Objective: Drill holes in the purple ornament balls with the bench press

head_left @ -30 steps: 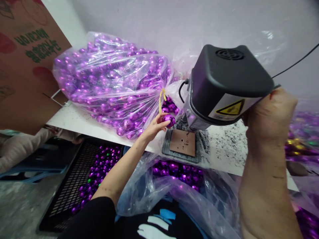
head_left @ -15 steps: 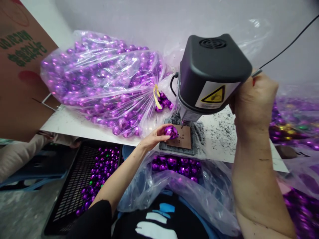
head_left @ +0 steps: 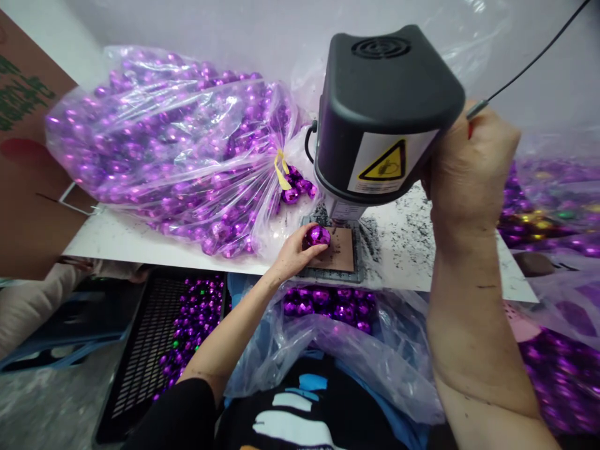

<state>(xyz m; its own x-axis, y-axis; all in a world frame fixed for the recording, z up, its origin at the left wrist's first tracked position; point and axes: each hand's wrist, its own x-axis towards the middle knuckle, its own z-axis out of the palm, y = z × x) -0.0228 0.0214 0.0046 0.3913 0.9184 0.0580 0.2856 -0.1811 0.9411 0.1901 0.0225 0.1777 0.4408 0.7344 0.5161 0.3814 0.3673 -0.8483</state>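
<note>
Between the thumb and fingers of my left hand (head_left: 295, 253) is a shiny purple faceted ball (head_left: 317, 236). That hand holds it over a brown board (head_left: 341, 250) on the grey base (head_left: 328, 275) of a small bench drill press. The black housing of the drill press (head_left: 389, 87) stands above, with a yellow warning label on its front. My right hand (head_left: 473, 162) is closed in a fist at the right side of the housing, around a handle mostly hidden by the fingers. A grey rod end and a bit of red show at its top.
A tied clear bag of purple balls (head_left: 178, 150) lies left on the white table (head_left: 131, 234). Dark shavings (head_left: 398, 231) litter the tabletop. Below are a black crate (head_left: 140, 350) and an open bag of balls (head_left: 323, 306). A cardboard box (head_left: 32, 187) and another person's sleeve (head_left: 32, 306) are left.
The view has shifted slightly, so the machine and bag sit higher and further left. My left hand's grip on the ball has turned a little; my right hand keeps its fist at the housing.
</note>
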